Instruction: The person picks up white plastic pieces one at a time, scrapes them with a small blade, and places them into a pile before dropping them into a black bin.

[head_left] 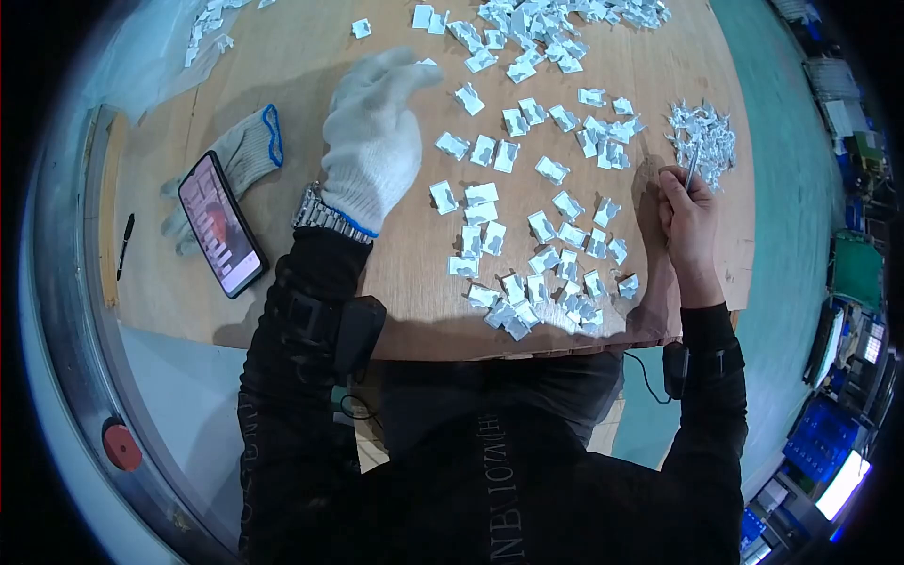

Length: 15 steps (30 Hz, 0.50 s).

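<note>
Tweezers of thin grey metal [691,172] stand pinched between the closed fingers of the bare right hand [686,226], tips pointing toward a small heap of shiny silver scraps [702,137] near the right edge, probably so that bits can be picked without fumbling. The left hand [372,141], in a white knitted glove, hovers with fingers loosely spread and holding nothing above the scattered small white folded packets [527,235]; these lie loose, likely to keep each one within reach. All rest on a round brown wooden tabletop [282,85]. A spare white glove with a blue cuff [247,151] lies beside a lit smartphone [221,224] and a black pen [124,245]. Teal flooring [782,188] and blue equipment [819,438] lie beyond.
</note>
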Each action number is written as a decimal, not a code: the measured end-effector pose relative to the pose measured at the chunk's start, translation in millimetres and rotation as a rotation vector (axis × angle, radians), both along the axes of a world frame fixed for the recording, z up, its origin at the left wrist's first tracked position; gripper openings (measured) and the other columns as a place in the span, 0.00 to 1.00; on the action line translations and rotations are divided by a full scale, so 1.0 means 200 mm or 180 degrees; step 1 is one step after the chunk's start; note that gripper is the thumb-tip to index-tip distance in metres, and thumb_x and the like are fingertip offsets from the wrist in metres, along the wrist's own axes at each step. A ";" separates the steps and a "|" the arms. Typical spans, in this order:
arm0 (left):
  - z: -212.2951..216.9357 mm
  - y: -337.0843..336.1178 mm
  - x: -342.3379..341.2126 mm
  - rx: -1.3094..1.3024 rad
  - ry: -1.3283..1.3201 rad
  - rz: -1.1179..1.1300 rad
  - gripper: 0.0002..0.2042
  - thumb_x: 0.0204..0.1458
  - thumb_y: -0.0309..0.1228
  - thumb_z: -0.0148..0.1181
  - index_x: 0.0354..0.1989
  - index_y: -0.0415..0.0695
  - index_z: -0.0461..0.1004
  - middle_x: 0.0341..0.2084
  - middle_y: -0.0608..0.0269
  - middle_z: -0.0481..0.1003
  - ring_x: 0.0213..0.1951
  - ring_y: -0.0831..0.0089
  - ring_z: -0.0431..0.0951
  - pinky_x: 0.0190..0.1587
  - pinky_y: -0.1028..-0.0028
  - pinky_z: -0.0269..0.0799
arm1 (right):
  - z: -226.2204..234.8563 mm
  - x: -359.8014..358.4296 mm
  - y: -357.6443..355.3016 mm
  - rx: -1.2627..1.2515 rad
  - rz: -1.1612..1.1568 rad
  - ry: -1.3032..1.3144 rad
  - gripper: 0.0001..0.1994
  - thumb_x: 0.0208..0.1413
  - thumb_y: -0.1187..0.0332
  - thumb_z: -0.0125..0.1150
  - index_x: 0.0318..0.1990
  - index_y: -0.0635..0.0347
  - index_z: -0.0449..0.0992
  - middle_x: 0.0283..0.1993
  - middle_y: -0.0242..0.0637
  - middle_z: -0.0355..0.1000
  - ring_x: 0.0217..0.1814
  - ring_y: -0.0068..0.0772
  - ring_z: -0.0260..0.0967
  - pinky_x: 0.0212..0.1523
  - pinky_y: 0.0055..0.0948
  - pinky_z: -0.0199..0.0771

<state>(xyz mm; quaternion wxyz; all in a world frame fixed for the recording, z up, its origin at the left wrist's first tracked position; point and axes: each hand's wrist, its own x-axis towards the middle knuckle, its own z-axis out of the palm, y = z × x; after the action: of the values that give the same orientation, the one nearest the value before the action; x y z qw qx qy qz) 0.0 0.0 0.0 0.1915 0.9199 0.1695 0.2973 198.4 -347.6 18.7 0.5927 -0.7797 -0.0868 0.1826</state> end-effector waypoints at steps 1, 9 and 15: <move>0.00 0.00 0.00 0.0046 0.0029 0.0023 0.27 0.52 0.09 0.54 0.53 0.58 0.79 0.61 0.63 0.74 0.64 0.59 0.74 0.61 0.66 0.78 | 0.00 0.00 0.00 -0.0008 -0.0005 -0.0006 0.06 0.68 0.70 0.60 0.44 0.61 0.81 0.27 0.22 0.68 0.18 0.08 0.54 0.17 0.15 0.48; 0.00 0.00 0.00 0.0102 0.0115 -0.0013 0.27 0.51 0.10 0.55 0.54 0.57 0.78 0.60 0.61 0.74 0.65 0.57 0.72 0.66 0.64 0.73 | 0.01 -0.01 0.01 -0.0003 -0.0022 0.0003 0.05 0.68 0.70 0.60 0.44 0.60 0.80 0.27 0.22 0.68 0.18 0.08 0.54 0.17 0.14 0.48; 0.07 -0.05 0.03 0.0366 0.0266 -0.0294 0.25 0.52 0.15 0.57 0.55 0.58 0.78 0.62 0.58 0.72 0.69 0.53 0.66 0.73 0.60 0.62 | 0.01 -0.02 0.01 -0.0005 -0.0016 0.0021 0.05 0.68 0.70 0.60 0.44 0.59 0.80 0.28 0.21 0.68 0.19 0.08 0.55 0.18 0.14 0.49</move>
<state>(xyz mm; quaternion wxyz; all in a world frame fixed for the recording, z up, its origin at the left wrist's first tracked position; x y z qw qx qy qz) 5.3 -9.1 13.2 0.1446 0.9479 0.1173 0.2586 195.2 -346.1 21.3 0.5928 -0.7797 -0.0828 0.1839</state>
